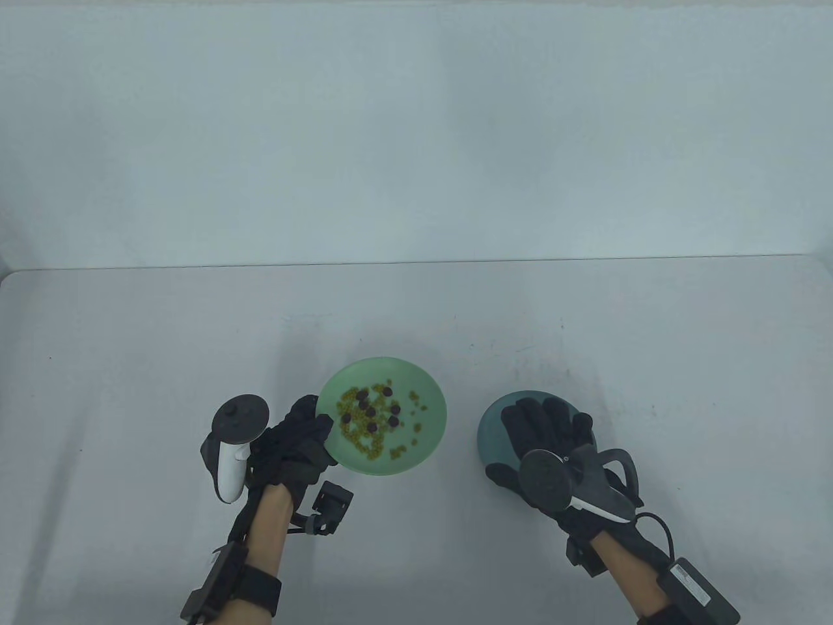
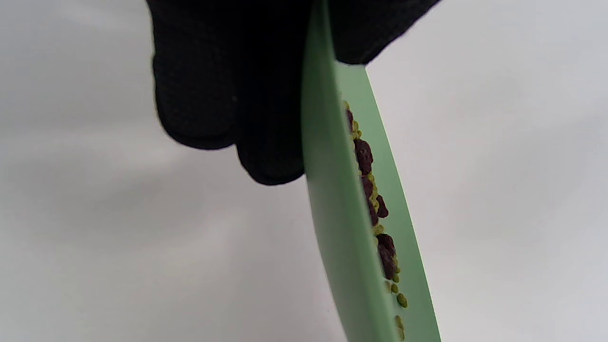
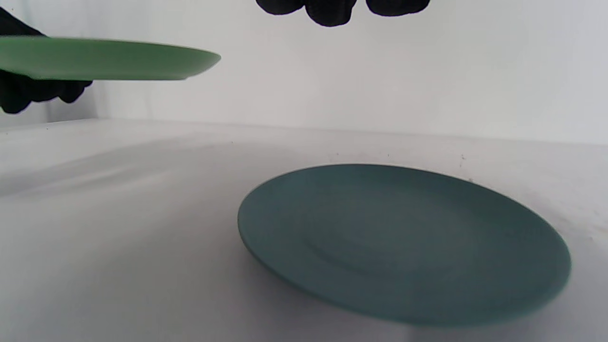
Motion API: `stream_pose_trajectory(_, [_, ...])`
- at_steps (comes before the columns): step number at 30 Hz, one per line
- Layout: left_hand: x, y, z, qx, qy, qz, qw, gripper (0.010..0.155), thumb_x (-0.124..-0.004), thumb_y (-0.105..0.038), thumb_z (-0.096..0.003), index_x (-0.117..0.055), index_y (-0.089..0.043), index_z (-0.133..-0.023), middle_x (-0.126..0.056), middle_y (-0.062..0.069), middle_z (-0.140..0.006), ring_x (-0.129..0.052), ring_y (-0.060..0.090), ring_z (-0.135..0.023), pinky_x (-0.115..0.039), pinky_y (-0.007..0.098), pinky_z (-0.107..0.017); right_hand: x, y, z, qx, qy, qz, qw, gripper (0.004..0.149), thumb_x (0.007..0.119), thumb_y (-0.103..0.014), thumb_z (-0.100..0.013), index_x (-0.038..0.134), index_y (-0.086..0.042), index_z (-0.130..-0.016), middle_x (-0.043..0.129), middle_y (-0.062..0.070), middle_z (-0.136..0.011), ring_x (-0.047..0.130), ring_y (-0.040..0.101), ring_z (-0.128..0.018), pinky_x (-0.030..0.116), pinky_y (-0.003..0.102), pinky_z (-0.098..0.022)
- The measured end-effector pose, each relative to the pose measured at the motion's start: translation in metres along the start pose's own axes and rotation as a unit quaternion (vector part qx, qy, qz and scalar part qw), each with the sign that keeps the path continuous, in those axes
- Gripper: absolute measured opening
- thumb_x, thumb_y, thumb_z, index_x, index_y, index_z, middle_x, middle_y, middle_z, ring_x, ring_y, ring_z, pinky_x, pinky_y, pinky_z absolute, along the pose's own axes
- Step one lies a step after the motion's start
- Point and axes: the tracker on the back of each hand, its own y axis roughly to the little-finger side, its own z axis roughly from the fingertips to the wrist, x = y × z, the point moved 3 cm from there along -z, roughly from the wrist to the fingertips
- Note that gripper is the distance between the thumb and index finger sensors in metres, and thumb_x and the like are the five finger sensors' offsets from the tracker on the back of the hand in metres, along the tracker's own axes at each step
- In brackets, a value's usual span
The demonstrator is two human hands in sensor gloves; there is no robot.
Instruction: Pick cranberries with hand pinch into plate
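Gripping the near-left rim of a green plate (image 1: 429,397), the left hand (image 1: 296,449) held it raised off the white table (image 1: 130,364) at lower centre of the table view; the right wrist view showed the plate airborne at upper left, clear of the surface. A teal plate (image 3: 403,242) sat flat on the table at lower right, empty, well apart from the green one. Above it hovered the right hand (image 1: 553,430), palm down with fingers spread and grasping nothing, its fingertips (image 3: 330,12) hanging in at the top edge of the right wrist view. The dark cranberries (image 1: 374,410) lay scattered among small yellow-green pieces (image 1: 364,443) in the middle of the green plate, to the left of the right hand and just beside the left hand's fingers. The right hand appeared the free one for pinching, and would need to travel leftward across the gap to reach them.
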Motion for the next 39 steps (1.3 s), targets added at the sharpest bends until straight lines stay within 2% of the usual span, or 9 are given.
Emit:
stream_pose_trajectory(8, [-0.004,0.001,0.0,0.0,0.003,-0.004,1.0,0.06,-0.068,-0.021,-0.0587,-0.046,0.003,-0.109,-0.079,0.019,-0.09,-0.107,0.023,-0.06,-0.092,0.037,-0.049,-0.048,-0.031,-0.031,-0.037,0.015,0.029,0.999,0.079,0.054,-0.065,-0.055,0.047,-0.016,-0.117,0.057,0.016,-0.12,0.071,0.043,-0.105,0.058,0.067,-0.073])
stream_pose_trajectory(14, [-0.004,0.0,0.0,-0.003,0.004,0.0,1.0,0.06,-0.068,-0.022,-0.0588,-0.047,0.003,-0.109,-0.079,0.019,-0.09,-0.107,0.023,-0.059,-0.092,0.037,-0.048,-0.064,-0.063,-0.059,-0.064,0.014,0.068,0.996,0.068,0.063,-0.06,-0.055,0.06,-0.021,-0.111,0.074,0.009,-0.109,0.084,0.032,-0.093,0.068,0.06,-0.071])
stream_pose_trajectory(22, [-0.005,0.0,0.0,-0.006,0.006,-0.001,1.0,0.06,-0.069,-0.023,-0.0588,-0.047,0.003,-0.109,-0.08,0.019,-0.089,-0.107,0.022,-0.058,-0.092,0.037,-0.048,-0.051,-0.102,-0.088,-0.096,-0.011,0.115,0.989,0.063,0.07,-0.056,-0.053,0.064,-0.024,-0.107,0.08,0.004,-0.102,0.089,0.026,-0.085,0.076,0.053,-0.066])
stream_pose_trajectory(26, [-0.006,0.0,0.0,-0.006,0.008,0.0,1.0,0.06,-0.069,-0.023,-0.0589,-0.047,0.003,-0.109,-0.08,0.019,-0.089,-0.108,0.022,-0.058,-0.093,0.036,-0.048,-0.039,-0.114,-0.096,-0.109,-0.03,0.127,0.986,0.058,0.073,-0.054,-0.052,0.07,-0.027,-0.103,0.087,0.0,-0.093,0.093,0.021,-0.077,0.081,0.048,-0.062])
stream_pose_trajectory(31, [-0.007,0.0,0.0,-0.004,0.008,0.0,1.0,0.06,-0.069,-0.023,-0.059,-0.048,0.003,-0.109,-0.08,0.018,-0.089,-0.108,0.022,-0.058,-0.093,0.036,-0.047,-0.026,-0.121,-0.101,-0.118,-0.044,0.136,0.983,0.054,0.075,-0.052,-0.051,0.073,-0.028,-0.1,0.09,-0.003,-0.087,0.095,0.018,-0.071,0.083,0.045,-0.059])
stream_pose_trajectory(39, [-0.008,-0.001,-0.001,-0.004,0.008,0.004,1.0,0.06,-0.069,-0.023,-0.059,-0.048,0.003,-0.109,-0.08,0.018,-0.089,-0.108,0.022,-0.058,-0.093,0.036,-0.047,-0.018,-0.122,-0.106,-0.121,-0.047,0.144,0.981,0.05,0.076,-0.05,-0.051,0.076,-0.029,-0.097,0.092,-0.006,-0.081,0.097,0.016,-0.067,0.084,0.043,-0.058])
